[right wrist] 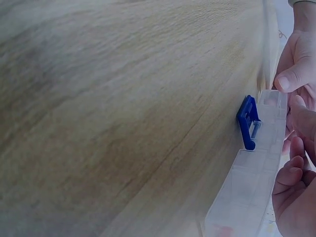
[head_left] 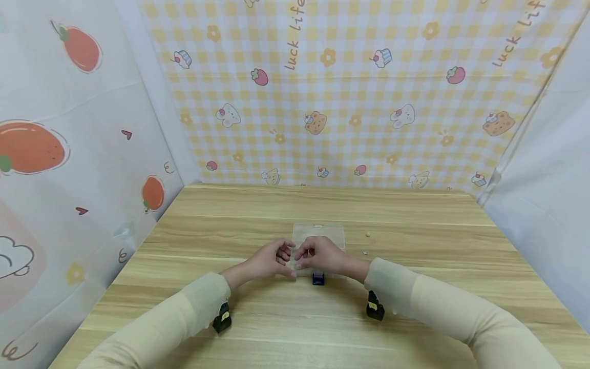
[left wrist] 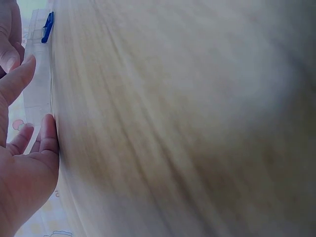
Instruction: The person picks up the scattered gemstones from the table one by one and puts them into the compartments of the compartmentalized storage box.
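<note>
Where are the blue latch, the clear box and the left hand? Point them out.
Blue latch [right wrist: 244, 122]: right wrist view, on its long blue bar.
Clear box [right wrist: 247, 185]: right wrist view, on its latch-side wall.
Left hand [head_left: 267, 260]: head view, on the back of the hand.

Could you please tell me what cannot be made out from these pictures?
Head view: part of the clear box, hidden by the right hand.
Head view: what the yellowish speck and pale speck are; too small.
Left wrist view: part of the right hand, cut off by the left edge.
</note>
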Motion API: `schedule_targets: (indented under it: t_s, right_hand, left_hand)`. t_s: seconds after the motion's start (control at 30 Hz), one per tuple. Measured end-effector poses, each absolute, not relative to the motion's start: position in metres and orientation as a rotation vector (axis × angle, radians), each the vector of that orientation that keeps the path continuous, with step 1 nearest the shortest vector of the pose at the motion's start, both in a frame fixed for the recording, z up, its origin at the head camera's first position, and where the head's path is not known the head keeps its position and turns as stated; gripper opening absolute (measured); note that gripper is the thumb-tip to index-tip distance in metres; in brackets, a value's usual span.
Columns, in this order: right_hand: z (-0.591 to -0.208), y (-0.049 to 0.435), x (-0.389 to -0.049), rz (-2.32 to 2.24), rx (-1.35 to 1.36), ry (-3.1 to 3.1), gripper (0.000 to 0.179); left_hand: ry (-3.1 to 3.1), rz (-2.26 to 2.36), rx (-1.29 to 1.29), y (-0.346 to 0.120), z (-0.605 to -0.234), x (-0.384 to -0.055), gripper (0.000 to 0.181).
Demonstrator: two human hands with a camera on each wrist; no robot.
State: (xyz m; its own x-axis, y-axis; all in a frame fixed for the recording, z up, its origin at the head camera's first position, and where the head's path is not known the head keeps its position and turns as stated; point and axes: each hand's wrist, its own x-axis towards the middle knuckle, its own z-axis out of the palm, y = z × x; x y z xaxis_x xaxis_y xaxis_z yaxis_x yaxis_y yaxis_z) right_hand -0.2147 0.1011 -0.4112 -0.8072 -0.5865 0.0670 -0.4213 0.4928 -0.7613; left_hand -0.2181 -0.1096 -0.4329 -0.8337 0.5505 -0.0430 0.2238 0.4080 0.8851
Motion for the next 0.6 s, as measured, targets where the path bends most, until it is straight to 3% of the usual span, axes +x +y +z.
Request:
schedule_targets:
  t_s: [0.6]
  right_hand:
    - [-0.405, 0.113, -0.215, -1.373, -0.860, 2.564, 0.013]
  left_hand:
    - [2.359, 1.385, 0.655, -0.108, -0.430, -0.217, 0.069]
